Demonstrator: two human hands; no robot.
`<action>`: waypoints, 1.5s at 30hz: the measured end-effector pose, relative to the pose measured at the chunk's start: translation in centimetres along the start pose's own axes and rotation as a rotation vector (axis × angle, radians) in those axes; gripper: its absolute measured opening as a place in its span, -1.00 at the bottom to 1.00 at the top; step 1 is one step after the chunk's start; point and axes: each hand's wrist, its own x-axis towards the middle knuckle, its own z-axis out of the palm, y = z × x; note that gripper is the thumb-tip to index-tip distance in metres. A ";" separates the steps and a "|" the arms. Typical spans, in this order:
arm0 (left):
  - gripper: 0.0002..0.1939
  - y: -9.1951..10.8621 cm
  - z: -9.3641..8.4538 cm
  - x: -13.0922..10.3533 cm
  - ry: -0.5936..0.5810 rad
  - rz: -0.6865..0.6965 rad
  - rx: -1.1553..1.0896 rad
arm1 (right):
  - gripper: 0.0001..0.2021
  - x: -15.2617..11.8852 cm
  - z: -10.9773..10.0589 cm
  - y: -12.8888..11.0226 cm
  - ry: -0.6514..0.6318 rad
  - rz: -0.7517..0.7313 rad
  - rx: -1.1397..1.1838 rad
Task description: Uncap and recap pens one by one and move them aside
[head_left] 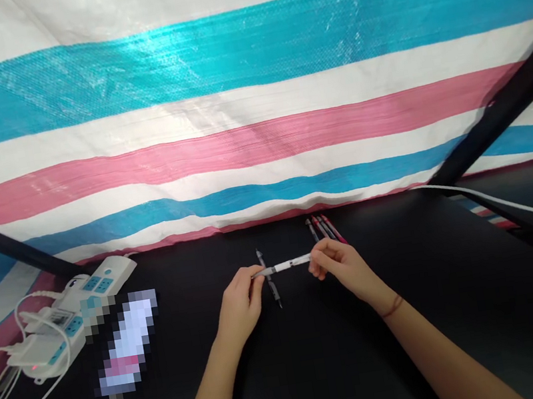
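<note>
A white and grey pen [284, 265] is held level above the black table between my two hands. My left hand [242, 301] pinches its darker tip end. At the other end, the fingers of my right hand [340, 265] are closed on its white end. Beneath the held pen, a dark pen [274, 290] lies on the table, pointing away from me and partly covered. Several pens [326, 227] with red and dark parts lie side by side just beyond my right hand.
A white power strip [102, 279] with plugs and white cables is at the left. Near it lies a blurred-out phone [130, 342] with a cable attached. A striped sheet [253, 114] hangs behind the black table [293, 370]. Another white cable [498, 195] crosses the right side.
</note>
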 end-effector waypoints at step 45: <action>-0.79 -0.1 0.5 -0.2 0.015 -0.084 -0.037 | -0.78 -0.3 -0.9 -0.3 -0.109 -0.065 -0.161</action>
